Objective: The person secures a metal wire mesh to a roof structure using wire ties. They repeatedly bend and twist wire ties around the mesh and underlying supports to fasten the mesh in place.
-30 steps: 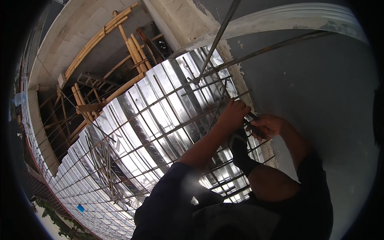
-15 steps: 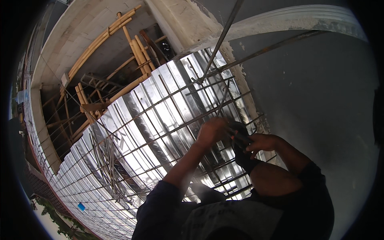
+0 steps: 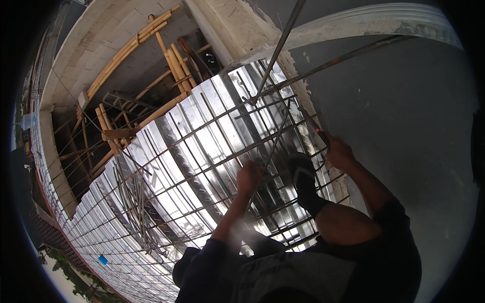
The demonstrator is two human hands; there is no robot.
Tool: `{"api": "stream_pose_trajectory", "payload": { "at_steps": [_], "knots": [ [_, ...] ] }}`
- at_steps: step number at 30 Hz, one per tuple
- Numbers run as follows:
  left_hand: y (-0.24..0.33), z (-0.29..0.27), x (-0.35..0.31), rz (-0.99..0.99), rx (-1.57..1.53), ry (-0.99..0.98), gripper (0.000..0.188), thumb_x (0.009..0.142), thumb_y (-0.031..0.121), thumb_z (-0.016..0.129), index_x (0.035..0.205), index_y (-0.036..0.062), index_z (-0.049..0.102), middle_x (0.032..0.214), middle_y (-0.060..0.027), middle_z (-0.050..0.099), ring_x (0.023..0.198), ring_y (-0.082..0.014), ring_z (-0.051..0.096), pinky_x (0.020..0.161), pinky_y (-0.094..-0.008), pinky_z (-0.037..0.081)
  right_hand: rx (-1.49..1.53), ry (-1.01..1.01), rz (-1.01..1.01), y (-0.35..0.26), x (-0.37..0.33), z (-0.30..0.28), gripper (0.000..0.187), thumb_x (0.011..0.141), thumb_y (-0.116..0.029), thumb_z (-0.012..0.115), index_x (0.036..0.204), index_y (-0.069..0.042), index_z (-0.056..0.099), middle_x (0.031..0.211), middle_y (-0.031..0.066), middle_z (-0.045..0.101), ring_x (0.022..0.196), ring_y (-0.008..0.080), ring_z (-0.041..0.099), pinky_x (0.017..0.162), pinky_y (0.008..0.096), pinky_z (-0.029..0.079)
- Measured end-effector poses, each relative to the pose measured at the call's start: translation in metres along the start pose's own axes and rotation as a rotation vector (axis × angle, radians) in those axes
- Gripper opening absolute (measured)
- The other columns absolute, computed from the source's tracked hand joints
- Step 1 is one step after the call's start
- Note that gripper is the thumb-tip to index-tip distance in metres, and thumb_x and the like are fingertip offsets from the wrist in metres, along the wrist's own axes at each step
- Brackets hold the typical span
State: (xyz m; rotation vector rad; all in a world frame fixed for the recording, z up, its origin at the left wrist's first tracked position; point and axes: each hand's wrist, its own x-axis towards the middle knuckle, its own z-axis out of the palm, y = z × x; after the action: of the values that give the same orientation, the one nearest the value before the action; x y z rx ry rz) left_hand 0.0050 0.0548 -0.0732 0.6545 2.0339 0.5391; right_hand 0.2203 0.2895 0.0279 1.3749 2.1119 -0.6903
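My left hand (image 3: 249, 178) is closed around a thin steel rod (image 3: 277, 139), which slants up and away across the rebar grid (image 3: 222, 164). The right hand (image 3: 340, 152) grips a slim tool (image 3: 321, 135) with a red and black handle; its dark end points up and left toward the wall edge, and its exact kind is unclear. Between my hands, my foot in a dark sandal (image 3: 302, 169) rests on the bars. Beneath the grid lies shiny ribbed metal decking (image 3: 194, 123).
A grey wall (image 3: 394, 126) rises along the right. Long steel bars (image 3: 283, 43) cross the far right side. Bamboo poles (image 3: 129, 48) stand in an opening beyond the decking's far edge. A bundle of loose rods (image 3: 134, 202) lies on the left.
My left hand has moved down and left, nearer to me, along the slanted rod. The right hand, with the tool, has swung up and right, away from the left hand.
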Motion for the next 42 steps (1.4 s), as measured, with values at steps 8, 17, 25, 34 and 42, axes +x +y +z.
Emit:
{"api": "stream_pose_trajectory", "payload": {
  "at_steps": [8,17,25,34,42],
  "knots": [
    [-0.019,0.038,-0.015,-0.036,-0.025,-0.016,0.036,0.083,0.037,0.065,0.106,0.0101,0.06,0.091,-0.0209,0.067,0.088,-0.0406,0.064,0.077,-0.0498,0.049,-0.151,-0.001,0.002,-0.012,0.015,-0.008,0.071,0.075,-0.005,0.061,0.141,-0.014,0.035,0.117,0.0215,0.052,0.102,0.0385,0.059,0.086,0.0478,0.048],
    [-0.034,0.041,-0.002,-0.066,0.018,-0.103,0.032,0.084,0.036,0.062,0.099,0.0073,0.061,0.092,-0.0203,0.066,0.09,-0.0401,0.064,0.08,-0.0501,0.049,0.561,-0.223,0.064,-0.006,0.003,-0.003,0.046,0.078,-0.012,0.06,0.123,-0.003,0.054,0.087,0.0217,0.063,0.084,0.0349,0.065,0.08,0.0448,0.049],
    [-0.097,-0.103,0.009,0.319,0.037,-0.055,0.031,0.089,0.025,0.05,0.1,-0.0016,0.063,0.089,-0.0239,0.064,0.088,-0.0398,0.061,0.082,-0.0447,0.047,-0.003,-0.277,-0.298,-0.057,-0.012,0.018,0.04,0.08,-0.026,0.061,0.107,0.003,0.05,0.104,0.0228,0.056,0.097,0.0384,0.06,0.082,0.0466,0.048],
    [-0.079,-0.23,-0.105,0.07,-0.31,0.017,0.028,0.091,0.023,0.049,0.094,-0.001,0.065,0.08,-0.0092,0.059,0.076,-0.0176,0.054,0.073,-0.0334,0.046,-0.611,-0.17,-0.643,-0.211,0.023,0.016,0.065,0.078,-0.033,0.073,0.123,0.002,0.042,0.114,0.0168,0.049,0.111,0.0318,0.054,0.087,0.0482,0.049],
    [-0.033,-0.287,-0.172,-0.196,-0.457,-0.009,0.027,0.091,0.029,0.053,0.092,0.0043,0.065,0.064,0.0012,0.045,0.058,-0.0087,0.043,0.055,-0.0265,0.04,-0.572,0.295,-1.834,-0.41,-0.072,0.009,0.008,0.087,-0.014,0.054,0.084,-0.008,0.059,0.083,0.001,0.052,0.093,0.017,0.054,0.105,0.0471,0.032]
  ]
}}
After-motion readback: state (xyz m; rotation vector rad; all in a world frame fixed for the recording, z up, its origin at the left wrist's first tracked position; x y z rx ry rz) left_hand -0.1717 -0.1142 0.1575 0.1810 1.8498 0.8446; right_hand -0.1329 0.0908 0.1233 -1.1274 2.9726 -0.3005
